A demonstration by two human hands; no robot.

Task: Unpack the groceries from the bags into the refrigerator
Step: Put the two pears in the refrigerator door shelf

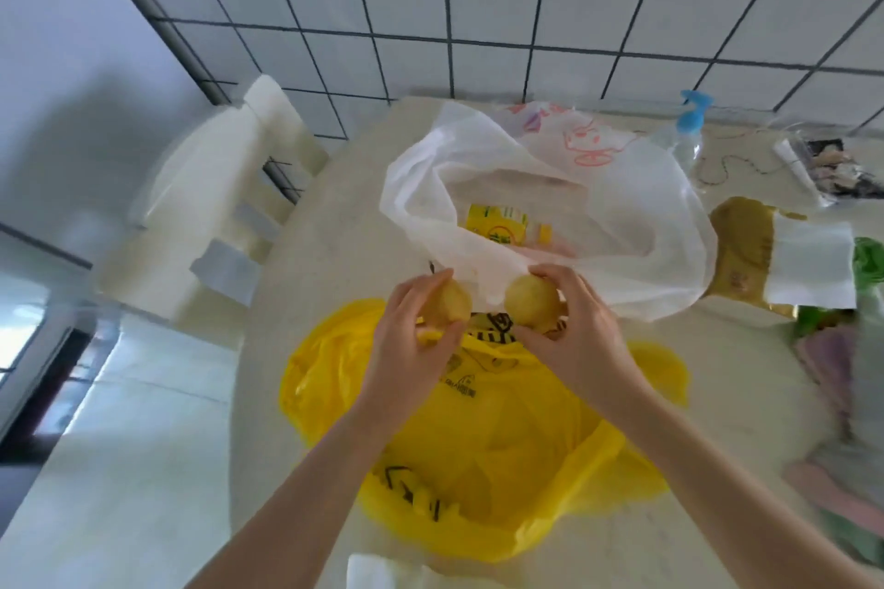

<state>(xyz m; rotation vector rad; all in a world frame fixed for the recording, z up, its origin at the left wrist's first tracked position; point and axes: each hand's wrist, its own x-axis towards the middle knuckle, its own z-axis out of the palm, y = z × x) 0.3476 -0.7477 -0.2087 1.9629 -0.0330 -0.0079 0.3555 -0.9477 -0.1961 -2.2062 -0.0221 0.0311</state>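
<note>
Head view: left hand point(412, 334) and right hand point(574, 325) each grip a yellow fruit point(449, 305), above the yellow bag point(488, 435).

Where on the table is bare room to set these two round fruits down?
Bare tabletop lies left of the white bag, beside the chair. The middle is crowded by the yellow bag, the right edge by packets.
</note>
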